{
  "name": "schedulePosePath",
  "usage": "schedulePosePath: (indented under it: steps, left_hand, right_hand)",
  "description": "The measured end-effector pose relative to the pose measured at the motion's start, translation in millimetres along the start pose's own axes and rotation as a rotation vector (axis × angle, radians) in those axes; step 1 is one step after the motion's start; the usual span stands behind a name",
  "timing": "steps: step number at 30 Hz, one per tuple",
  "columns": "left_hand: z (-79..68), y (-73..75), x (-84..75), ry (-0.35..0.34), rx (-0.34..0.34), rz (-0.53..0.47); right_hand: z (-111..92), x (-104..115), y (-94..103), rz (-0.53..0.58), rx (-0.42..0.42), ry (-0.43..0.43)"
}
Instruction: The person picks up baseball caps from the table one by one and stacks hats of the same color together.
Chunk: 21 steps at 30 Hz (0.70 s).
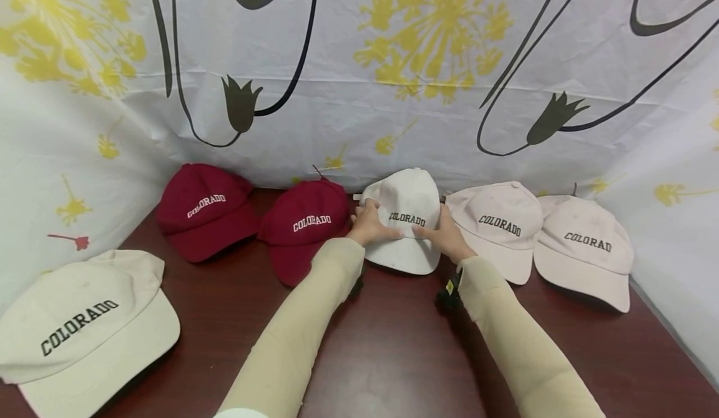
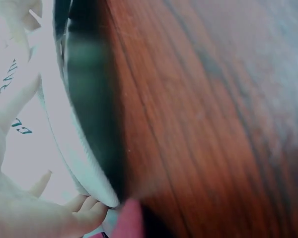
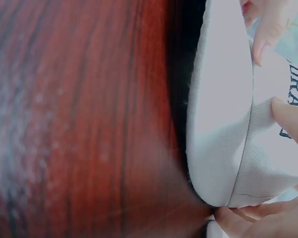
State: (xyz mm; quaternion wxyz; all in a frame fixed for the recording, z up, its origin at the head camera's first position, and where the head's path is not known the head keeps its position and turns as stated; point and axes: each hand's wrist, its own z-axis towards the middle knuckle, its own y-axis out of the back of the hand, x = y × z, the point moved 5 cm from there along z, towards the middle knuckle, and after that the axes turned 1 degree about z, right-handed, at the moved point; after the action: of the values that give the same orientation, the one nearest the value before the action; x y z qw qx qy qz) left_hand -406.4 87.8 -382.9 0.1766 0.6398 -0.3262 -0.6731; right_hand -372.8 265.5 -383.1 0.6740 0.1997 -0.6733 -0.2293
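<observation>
Holding a white cap (image 1: 407, 194) low at its two sides, with the thumbs of the left hand (image 1: 369, 225) and right hand (image 1: 448, 236) on the front near the black word (image 1: 405, 219) and the other fingers curled round the edges. Set at the back of the desk (image 1: 387, 368), between a red cap (image 1: 309, 209) and a pale pink cap (image 1: 500, 212), near the flowery cloth (image 1: 337, 112). Likely light, soft and squashy on top, stiffer at the brim (image 1: 401, 257); probably not slippery, and hard to break (but easy to dent). Best gripped low on both sides, without squeezing the top. Hidden: the back and inside of the white cap, and some fingertips. Cut off in the head view: part of a cream cap (image 1: 84, 287). Too blurry to name: a pink bit (image 2: 129, 220) low in the left wrist view.
</observation>
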Motion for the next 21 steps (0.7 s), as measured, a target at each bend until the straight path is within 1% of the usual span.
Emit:
schedulePosePath:
  steps: [5,9,13,16,21]
  left_hand:
    - [-2.8,2.2,-3.2,0.008,-0.033,-0.025]
    - [-5.3,3.6,-6.5,-0.002,-0.048,-0.039]
    - [-7.6,4.1,-9.5,0.01,-0.057,-0.017]
    - [-10.7,5.4,-12.6,0.036,-0.07,-0.004]
    - [-15.0,7.4,-17.0,0.054,-0.099,0.017]
  right_hand:
    - [-1.8,7.0,5.1,-0.031,-0.024,0.05]
    - [-3.6,9.9,9.3,-0.029,-0.03,0.052]
    - [-6.0,9.2,12.7,0.009,-0.021,0.041]
    - [-8.2,11.3,15.7,0.019,-0.022,0.052]
    - [-11.4,16.0,19.8,0.035,-0.031,0.091]
